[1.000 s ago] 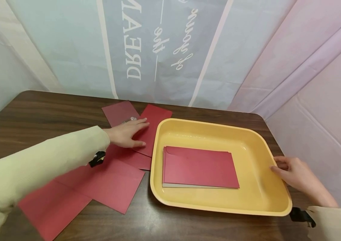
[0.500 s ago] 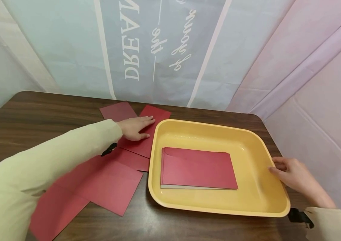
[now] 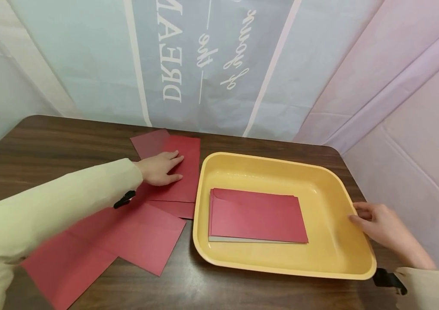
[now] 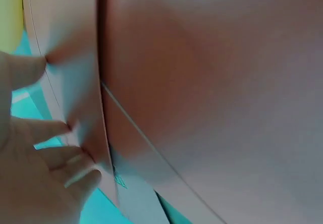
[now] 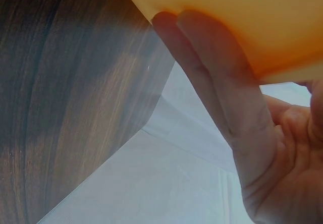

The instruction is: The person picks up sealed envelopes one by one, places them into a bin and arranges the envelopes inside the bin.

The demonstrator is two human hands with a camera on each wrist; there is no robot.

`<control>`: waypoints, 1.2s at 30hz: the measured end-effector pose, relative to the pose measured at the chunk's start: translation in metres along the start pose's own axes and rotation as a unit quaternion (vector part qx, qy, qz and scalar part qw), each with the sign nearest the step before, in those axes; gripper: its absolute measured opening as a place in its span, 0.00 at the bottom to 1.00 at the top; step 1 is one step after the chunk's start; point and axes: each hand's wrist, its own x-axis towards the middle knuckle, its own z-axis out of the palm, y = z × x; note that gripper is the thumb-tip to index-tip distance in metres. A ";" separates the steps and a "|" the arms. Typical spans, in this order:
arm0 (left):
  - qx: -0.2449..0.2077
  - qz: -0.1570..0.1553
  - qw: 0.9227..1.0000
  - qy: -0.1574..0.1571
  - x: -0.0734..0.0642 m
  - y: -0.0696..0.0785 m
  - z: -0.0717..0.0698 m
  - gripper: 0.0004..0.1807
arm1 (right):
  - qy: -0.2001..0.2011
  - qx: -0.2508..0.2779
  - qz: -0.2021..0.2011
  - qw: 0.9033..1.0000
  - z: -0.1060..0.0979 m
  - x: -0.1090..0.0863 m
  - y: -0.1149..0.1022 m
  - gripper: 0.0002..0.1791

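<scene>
We see the left hand (image 3: pixel 160 168) spread-fingered on a red envelope (image 3: pixel 188 172), which reaches beyond its fingertips. The right hand (image 3: pixel 382 226) pinches a yellow tray (image 3: pixel 325 232) between thumb and fingers.

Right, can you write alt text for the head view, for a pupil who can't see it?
A person's left grip, a bare hand, rests on overlapping red paper rectangles on a brown wood-grain table; the right grip holds a yellow rectangular plastic-looking tray by its rim, a red-topped paper stack inside.
</scene>
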 end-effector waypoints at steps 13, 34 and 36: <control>0.015 -0.065 0.998 0.015 -0.044 0.006 0.004 0.36 | -0.003 -0.004 0.009 1.000 -0.002 0.000 0.000 0.25; -0.072 0.025 0.996 -0.053 -0.044 -0.049 -0.025 0.51 | -0.013 -0.003 0.012 1.000 -0.003 0.001 -0.002 0.26; -0.059 0.017 0.997 -0.049 -0.046 -0.048 -0.023 0.50 | -0.013 -0.002 0.012 1.000 -0.003 0.001 -0.002 0.26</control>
